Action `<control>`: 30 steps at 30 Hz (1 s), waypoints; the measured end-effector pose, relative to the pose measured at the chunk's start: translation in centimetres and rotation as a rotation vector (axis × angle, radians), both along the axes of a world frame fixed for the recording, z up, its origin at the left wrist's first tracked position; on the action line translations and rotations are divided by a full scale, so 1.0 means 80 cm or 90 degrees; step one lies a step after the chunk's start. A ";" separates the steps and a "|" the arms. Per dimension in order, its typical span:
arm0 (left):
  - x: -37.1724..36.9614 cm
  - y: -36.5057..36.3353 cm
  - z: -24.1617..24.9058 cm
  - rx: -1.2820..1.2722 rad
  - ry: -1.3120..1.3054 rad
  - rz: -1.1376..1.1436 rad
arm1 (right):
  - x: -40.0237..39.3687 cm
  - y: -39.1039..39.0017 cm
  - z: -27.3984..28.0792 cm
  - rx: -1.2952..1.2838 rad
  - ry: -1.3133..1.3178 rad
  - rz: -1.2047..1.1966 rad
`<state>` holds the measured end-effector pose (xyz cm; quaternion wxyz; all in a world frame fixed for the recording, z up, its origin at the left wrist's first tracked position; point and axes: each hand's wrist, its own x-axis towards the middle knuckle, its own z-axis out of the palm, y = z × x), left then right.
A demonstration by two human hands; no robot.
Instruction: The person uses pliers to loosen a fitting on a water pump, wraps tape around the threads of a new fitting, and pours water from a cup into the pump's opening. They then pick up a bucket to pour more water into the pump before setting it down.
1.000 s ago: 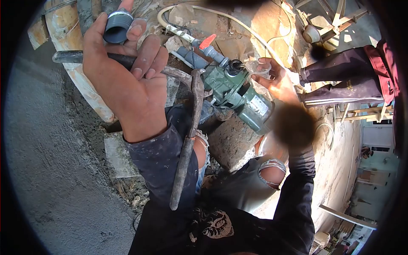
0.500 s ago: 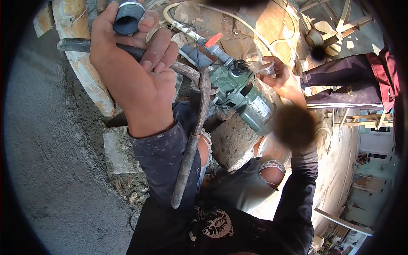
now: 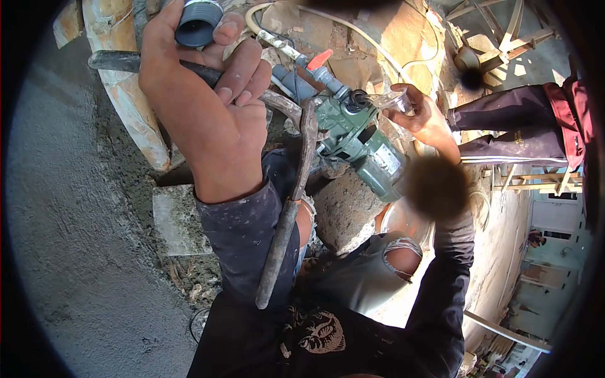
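My left hand (image 3: pixel 208 107) is closed round a grey threaded pipe fitting (image 3: pixel 196 31), held between thumb and fingertips. One handle of worn pliers (image 3: pixel 304 145) also lies across that palm; the other handle hangs down in front of my sleeve. My right hand (image 3: pixel 425 123) grips a small clear plastic cup (image 3: pixel 396 102). The cup is tipped toward the open port of a green water pump (image 3: pixel 343 129), and clear liquid runs from its rim at the port. A red-handled valve (image 3: pixel 319 60) sits on the pipe joined to the pump.
Under the pump is a rough stone block (image 3: pixel 343 214). A pale hose (image 3: pixel 359 28) curves behind it. Another person's legs in dark trousers (image 3: pixel 510 123) stand at the right. Wet grey cement (image 3: pixel 82 220) covers the left side, beside a wooden post (image 3: pixel 120 94).
My right hand has tilted the cup further toward the pump port, and liquid now streams from it. My left hand keeps its hold on the fitting and pliers, the view having shifted slightly.
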<state>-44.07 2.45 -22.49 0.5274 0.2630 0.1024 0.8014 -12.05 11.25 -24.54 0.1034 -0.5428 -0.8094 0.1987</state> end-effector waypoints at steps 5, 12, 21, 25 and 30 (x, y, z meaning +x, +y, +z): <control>0.020 0.008 0.005 -0.074 -0.105 0.153 | 0.000 0.006 0.000 -0.001 -0.032 0.001; 0.028 0.004 0.011 -0.097 -0.132 0.127 | 0.002 0.015 -0.010 0.024 -0.031 0.025; 0.003 0.005 -0.006 0.028 0.057 -0.057 | 0.089 -0.035 -0.050 0.017 0.345 -0.153; 0.012 0.008 -0.005 -0.009 0.054 -0.046 | 0.224 -0.131 -0.114 0.139 0.461 -0.423; 0.007 0.028 -0.014 0.005 0.119 -0.101 | 0.368 -0.252 -0.285 0.130 0.046 -0.704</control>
